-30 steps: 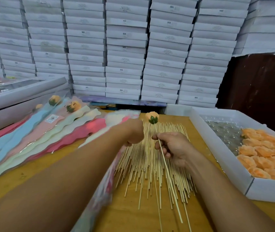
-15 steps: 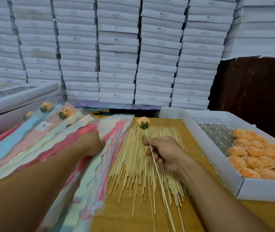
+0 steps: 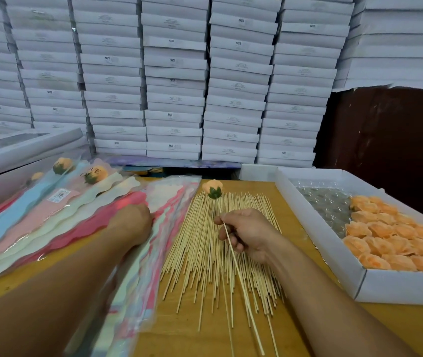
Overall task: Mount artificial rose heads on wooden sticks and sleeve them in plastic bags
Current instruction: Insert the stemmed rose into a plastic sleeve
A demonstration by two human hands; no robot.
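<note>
The right hand (image 3: 249, 234) pinches a wooden stick (image 3: 241, 282) above the stick pile (image 3: 220, 253), its long axis running from near edge to far, orange rose head (image 3: 212, 188) pointing away. Left of the pile, the left hand (image 3: 130, 222) rests on the plastic bags (image 3: 161, 228); I cannot tell how its fingers lie.

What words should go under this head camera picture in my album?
Right hand holds a stick-mounted rose over the stick pile while left hand reaches onto plastic bags.

I see an orange rose (image 3: 213, 186) with a green calyx mounted on a tilted stick (image 3: 241, 276), above the fanned stick pile (image 3: 205, 253). Pastel bags (image 3: 138, 266) lie left; loose orange roses (image 3: 395, 235) fill the white box (image 3: 321, 243) on the right.
</note>
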